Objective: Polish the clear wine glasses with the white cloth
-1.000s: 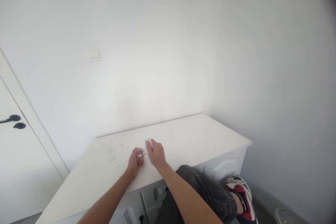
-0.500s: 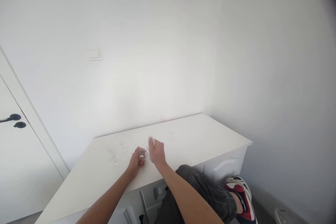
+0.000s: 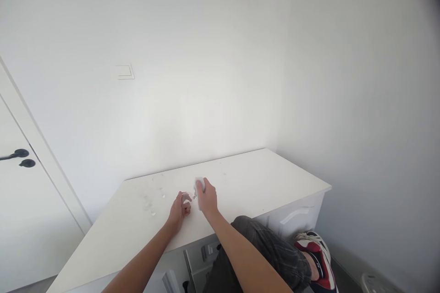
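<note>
Over the white cabinet top, my left hand (image 3: 178, 213) has its fingers curled around a small clear glass (image 3: 186, 198). The glass is see-through and lies tilted; its exact shape is hard to make out. A shiny end of it points right, toward my right hand (image 3: 208, 196). That hand is closed on a soft-looking white wad (image 3: 199, 186), perhaps tissue or cloth, which shows between thumb and fingers. The wad is close beside the glass; whether they touch, I cannot tell.
Clear wet-looking spots (image 3: 153, 214) lie on the cabinet top (image 3: 113, 238) left of my hands. A wall with a light switch (image 3: 124, 71) stands behind. My bent knee (image 3: 257, 233) is against the cabinet front. A door handle (image 3: 21, 153) is at far left.
My right hand has turned slightly and shifted a little to the right, with more of the white wad showing. My left fingers have opened slightly around the glass.
</note>
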Motion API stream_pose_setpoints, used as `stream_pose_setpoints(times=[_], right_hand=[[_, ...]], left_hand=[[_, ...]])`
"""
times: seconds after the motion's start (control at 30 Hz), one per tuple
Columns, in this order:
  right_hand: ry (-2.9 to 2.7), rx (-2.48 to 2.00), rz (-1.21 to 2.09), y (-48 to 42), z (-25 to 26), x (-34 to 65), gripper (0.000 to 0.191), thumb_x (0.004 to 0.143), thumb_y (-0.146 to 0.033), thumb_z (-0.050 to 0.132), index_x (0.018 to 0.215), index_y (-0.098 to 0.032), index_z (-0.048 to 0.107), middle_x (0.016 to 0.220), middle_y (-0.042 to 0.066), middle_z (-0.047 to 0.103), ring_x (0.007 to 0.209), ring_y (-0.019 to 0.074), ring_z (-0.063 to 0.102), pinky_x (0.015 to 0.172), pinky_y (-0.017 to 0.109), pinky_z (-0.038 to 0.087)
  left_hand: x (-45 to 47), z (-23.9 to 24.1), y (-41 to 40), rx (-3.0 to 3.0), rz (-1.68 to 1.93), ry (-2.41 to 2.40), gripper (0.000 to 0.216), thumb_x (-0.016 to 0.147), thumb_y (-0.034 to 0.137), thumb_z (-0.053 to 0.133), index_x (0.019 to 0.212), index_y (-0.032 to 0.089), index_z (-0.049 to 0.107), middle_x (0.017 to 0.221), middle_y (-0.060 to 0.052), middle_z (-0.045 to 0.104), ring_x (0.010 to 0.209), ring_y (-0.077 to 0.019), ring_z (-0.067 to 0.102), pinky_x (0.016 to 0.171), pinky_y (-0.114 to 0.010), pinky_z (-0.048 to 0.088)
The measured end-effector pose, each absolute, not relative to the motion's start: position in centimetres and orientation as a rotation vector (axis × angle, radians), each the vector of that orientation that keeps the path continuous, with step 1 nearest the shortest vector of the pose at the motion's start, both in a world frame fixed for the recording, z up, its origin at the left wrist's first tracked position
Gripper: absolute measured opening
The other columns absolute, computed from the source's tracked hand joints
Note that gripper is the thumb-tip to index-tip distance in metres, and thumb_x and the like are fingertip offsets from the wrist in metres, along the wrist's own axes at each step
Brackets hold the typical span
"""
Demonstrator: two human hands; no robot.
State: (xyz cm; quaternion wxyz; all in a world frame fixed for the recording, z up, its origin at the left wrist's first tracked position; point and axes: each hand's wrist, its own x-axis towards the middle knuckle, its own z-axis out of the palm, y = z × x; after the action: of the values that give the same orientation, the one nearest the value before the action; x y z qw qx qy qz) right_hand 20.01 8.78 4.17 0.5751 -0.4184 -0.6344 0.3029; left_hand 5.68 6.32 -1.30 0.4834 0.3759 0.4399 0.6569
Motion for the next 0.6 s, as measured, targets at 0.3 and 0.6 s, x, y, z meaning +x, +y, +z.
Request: stream_pose_setpoints(times=[0.3,0.6], right_hand=[[-1.572,-0.958,0.714,8.7,3.9,19.9,0.045,0.095,-0.05,0.04,0.061,-0.022,0.042,0.052,-0.005,0.036,0.049,0.0112,0.03,0.048,0.025,0.024],[-1.338,-1.016,0.859,11.2,2.9,19.3,0.054,0.095,-0.06,0.033,0.055,-0.023,0.04,0.048,0.002,0.047,0.046,0.016,0.044,0.044,0.028,0.03]], left_hand=[[5.7,-1.5,6.6,0.911,1.539,1.093,0.046,0.084,0.065,0.056,0.077,0.019,0.057,0.07,0.003,0.055,0.042,-0.0052,0.032,0.042,-0.022,0.02],[5.1,-2.0,6.8,0.892,1.52,1.114,0.048,0.082,0.067,0.057,0.082,0.018,0.06,0.072,0.003,0.056,0.042,-0.0049,0.035,0.041,-0.021,0.019]])
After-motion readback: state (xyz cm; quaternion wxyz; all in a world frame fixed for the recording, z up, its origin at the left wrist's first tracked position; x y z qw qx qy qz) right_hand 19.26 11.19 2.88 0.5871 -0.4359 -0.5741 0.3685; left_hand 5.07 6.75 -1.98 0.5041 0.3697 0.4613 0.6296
